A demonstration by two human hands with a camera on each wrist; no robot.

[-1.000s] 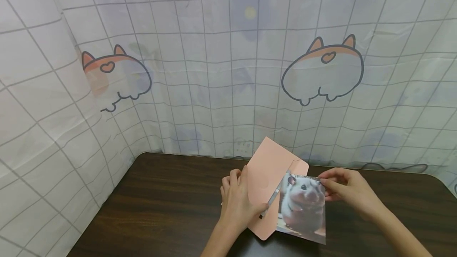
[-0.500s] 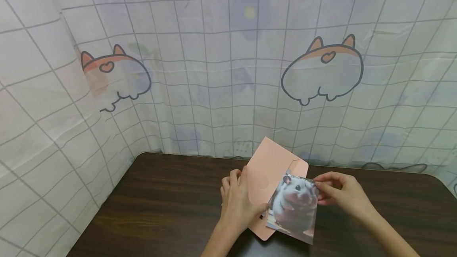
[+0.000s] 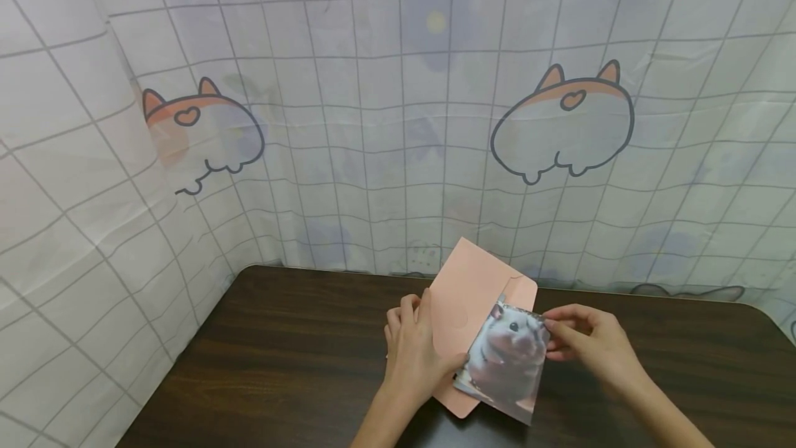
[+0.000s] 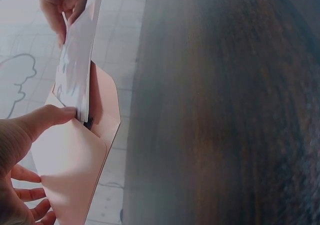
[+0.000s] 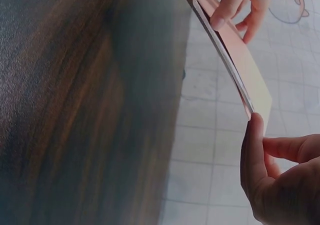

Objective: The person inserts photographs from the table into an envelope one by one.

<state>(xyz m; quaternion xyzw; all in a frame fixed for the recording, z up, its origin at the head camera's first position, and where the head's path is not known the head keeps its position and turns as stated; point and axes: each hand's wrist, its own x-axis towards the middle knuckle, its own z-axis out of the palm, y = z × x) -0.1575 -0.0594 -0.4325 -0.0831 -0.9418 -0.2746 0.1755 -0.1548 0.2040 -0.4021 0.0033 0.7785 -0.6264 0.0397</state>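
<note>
A pink envelope (image 3: 463, 289) is held tilted above the table by my left hand (image 3: 413, 351). That hand's thumb lies over the envelope's opening, while its fingers are at the far left edge, as the left wrist view also shows. Partly inside the opening sits a glossy hamster picture card (image 3: 506, 361); its right part sticks out. My right hand (image 3: 591, 337) pinches the card's upper right corner between thumb and fingers. In the left wrist view a small dark thing (image 4: 89, 122) shows in the envelope's mouth beside the card; its kind cannot be made out.
A dark wood-grain table (image 3: 292, 351) lies under both hands. Behind and to the left hangs a white gridded curtain (image 3: 373, 123) with corgi drawings, close to the table's back edge.
My right hand has moved left with the hamster card, and the card has slid deeper into the envelope's opening. My left hand and the envelope have stayed almost still.
</note>
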